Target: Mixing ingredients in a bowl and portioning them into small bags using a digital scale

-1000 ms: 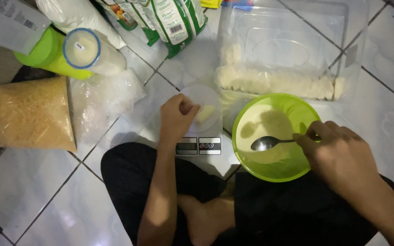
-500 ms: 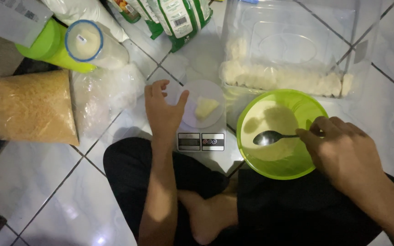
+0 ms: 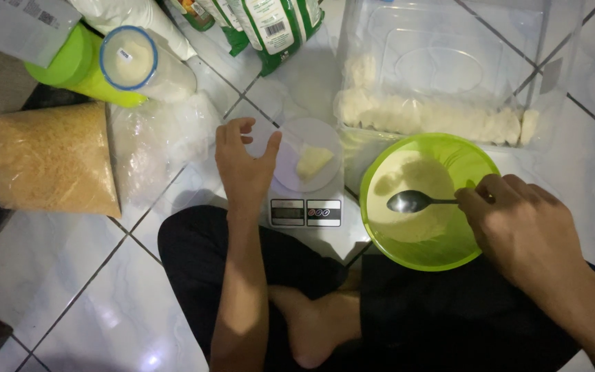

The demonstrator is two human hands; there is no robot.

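Note:
I sit cross-legged on a tiled floor. My right hand (image 3: 521, 224) grips a metal spoon (image 3: 413, 201) whose bowl hovers over pale powder inside a lime green bowl (image 3: 380, 234) resting at my knee. My left hand (image 3: 242, 165) is open, fingers spread, just left of a small kitchen scale (image 3: 308, 213). A clear round dish (image 3: 285, 148) sits on the scale with a pale yellow lump (image 3: 313, 160) in it. The left hand does not touch the dish.
A clear plastic box (image 3: 449, 69) with a row of pale dough pieces stands behind the bowl. A bag of golden crumbs (image 3: 49, 158), a clear plastic bag (image 3: 166, 134), a green lidded jar (image 3: 115, 65) and green-and-white packets (image 3: 270, 27) lie to the left and back.
My left hand has lifted off the yellow lump on the dish and drawn back to the left, opening its fingers. The right hand and spoon stay over the bowl.

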